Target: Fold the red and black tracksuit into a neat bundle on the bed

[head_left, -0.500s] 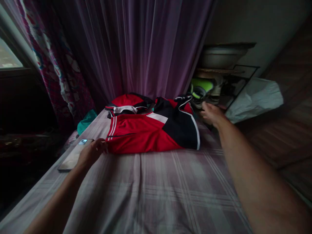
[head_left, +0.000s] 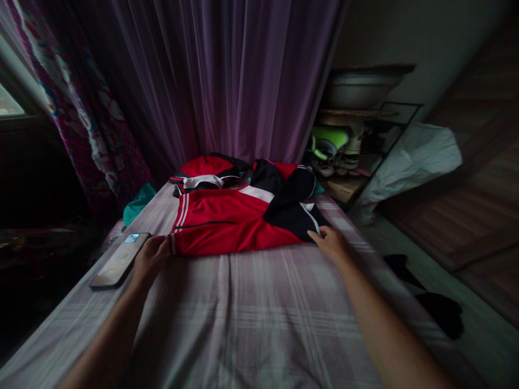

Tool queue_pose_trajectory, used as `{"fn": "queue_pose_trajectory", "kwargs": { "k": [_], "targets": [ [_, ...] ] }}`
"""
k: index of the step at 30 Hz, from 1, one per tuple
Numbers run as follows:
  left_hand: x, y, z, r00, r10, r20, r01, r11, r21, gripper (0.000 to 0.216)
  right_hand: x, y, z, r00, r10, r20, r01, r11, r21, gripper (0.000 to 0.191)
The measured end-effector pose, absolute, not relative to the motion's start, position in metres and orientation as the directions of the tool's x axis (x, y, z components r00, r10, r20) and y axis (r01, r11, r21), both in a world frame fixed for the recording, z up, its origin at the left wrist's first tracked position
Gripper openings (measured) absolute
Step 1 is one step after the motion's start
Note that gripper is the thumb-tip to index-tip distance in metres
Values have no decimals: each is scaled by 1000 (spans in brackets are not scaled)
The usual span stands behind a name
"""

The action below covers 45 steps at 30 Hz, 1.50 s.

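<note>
A red, black and white sports jacket (head_left: pixel 239 219) lies partly folded on a bed with a pale plaid sheet (head_left: pixel 251 319). My left hand (head_left: pixel 151 258) pinches the jacket's near left corner, fingers closed on the red cloth. At the near right corner my right hand (head_left: pixel 330 242) rests on the black part, its fingers closed on the edge. A second red and black garment (head_left: pixel 206 170) lies behind, by the curtain.
A phone (head_left: pixel 119 259) lies face up on the sheet just left of my left hand. A teal cloth (head_left: pixel 138 202) sits at the bed's left edge. Purple curtains (head_left: pixel 227 81) hang behind. Right of the bed stand a shelf with shoes (head_left: pixel 336 148), a white bag (head_left: pixel 409 162) and dark items on the floor (head_left: pixel 440 313).
My right hand has come back from the far right side to the jacket's near right corner, and the black sleeve now lies folded over the jacket. The left hand stayed put.
</note>
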<state>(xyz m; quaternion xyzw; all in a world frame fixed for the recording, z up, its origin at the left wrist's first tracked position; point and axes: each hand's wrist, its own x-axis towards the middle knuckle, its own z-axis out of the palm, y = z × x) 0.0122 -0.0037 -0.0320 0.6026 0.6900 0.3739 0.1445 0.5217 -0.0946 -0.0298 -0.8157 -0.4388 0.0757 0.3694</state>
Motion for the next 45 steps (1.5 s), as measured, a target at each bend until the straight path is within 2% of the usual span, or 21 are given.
{"fn": "queue_pose_trajectory", "kwargs": {
  "k": [2, 5, 8, 10, 13, 16, 21, 25, 30, 32, 35, 38, 40, 42, 43, 45],
  "targets": [
    [21, 0, -22, -266, 926, 267, 665, -25, 747, 37, 526, -90, -30, 576, 798, 179, 607, -271, -747, 28],
    [29, 4, -3, -317, 903, 289, 611, -39, 791, 36, 537, -93, -25, 597, 768, 230, 566, -201, -799, 39],
    [27, 1, 11, -367, 876, 312, 677, 21, 736, 35, 556, -110, -25, 640, 699, 319, 564, -146, -813, 45],
    [22, -7, 10, -350, 879, 324, 770, 73, 633, 34, 568, -127, -33, 641, 681, 354, 615, -180, -767, 41],
    [16, -26, -3, -255, 937, 239, 878, 121, 463, 37, 572, -153, -52, 599, 734, 321, 723, -323, -610, 35],
    [14, -40, -18, -200, 964, 177, 916, 120, 384, 39, 563, -168, -64, 561, 765, 317, 786, -372, -493, 34],
    [14, -42, -17, -188, 965, 182, 925, 112, 363, 38, 553, -172, -55, 556, 757, 343, 802, -380, -461, 40],
    [18, -43, -11, -216, 955, 206, 929, 136, 345, 41, 555, -178, -51, 612, 697, 375, 776, -436, -456, 36],
    [21, -44, -10, -154, 980, 123, 956, 116, 271, 44, 548, -182, -60, 533, 774, 342, 839, -428, -337, 25],
    [20, -43, -10, -152, 981, 120, 947, 110, 302, 45, 542, -182, -58, 515, 771, 374, 851, -407, -333, 27],
    [18, -42, -8, -140, 980, 144, 921, 75, 383, 48, 525, -182, -47, 474, 721, 506, 880, -365, -305, 44],
    [18, -44, -7, -88, 984, 156, 901, 12, 434, 51, 491, -178, -29, 319, 731, 603, 947, -216, -239, 46],
    [20, -45, -6, -79, 985, 155, 888, -1, 460, 46, 465, -170, -22, 149, 807, 571, 979, -39, -199, 44],
    [21, -44, -6, -118, 980, 162, 884, 30, 466, 41, 442, -160, -22, -6, 899, 437, 982, 88, -168, 44],
    [21, -44, -6, -146, 976, 164, 889, 57, 454, 40, 435, -155, -24, -27, 938, 345, 983, 87, -160, 45],
    [20, -41, -6, -174, 973, 149, 912, 102, 398, 41, 427, -147, -33, 53, 985, 166, 989, -29, -142, 50]
  ]
}}
